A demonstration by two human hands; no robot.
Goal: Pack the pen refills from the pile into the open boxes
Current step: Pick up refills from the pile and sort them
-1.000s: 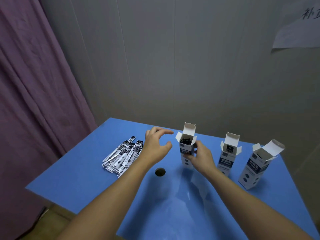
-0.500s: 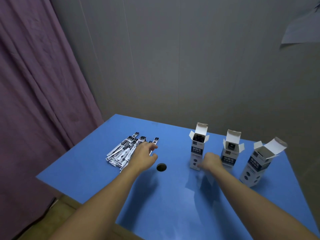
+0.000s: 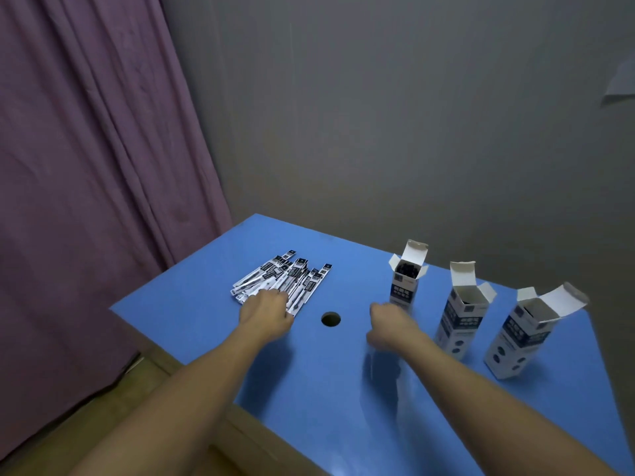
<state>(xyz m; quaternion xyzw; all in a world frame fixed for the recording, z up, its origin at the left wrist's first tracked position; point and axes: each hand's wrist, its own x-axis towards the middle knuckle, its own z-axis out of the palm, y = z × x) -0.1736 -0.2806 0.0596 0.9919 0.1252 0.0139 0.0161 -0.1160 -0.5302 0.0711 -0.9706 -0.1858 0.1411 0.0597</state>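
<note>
While the left hand [image 3: 266, 309] was laid on the refill pile [image 3: 281, 280], its grip unclear, one packet should be pinched; the right hand [image 3: 390, 324], curled empty, rested beside the nearest box [image 3: 405, 286].

Boxes [image 3: 460, 310] rt; table [image 3: 309, 389] ctr free

Views: one only, a wide-angle camera worn on the person's head; no second view shares the scene.
Position: above and behind the near edge of the flat blue table [image 3: 343, 407], both bare forearms reaching into frame from the bottom.
Facing: forward and down, toward the grey panelled wall [image 3: 412, 132] behind the table.
Nearness: forearms large and close at the bottom; table's far edge small in mid-frame.
Coverage: purple cloth curtain [image 3: 86, 166] fills the left; wall fills the top and right.
Distortion: straight lines bow toward the frame edges.
</note>
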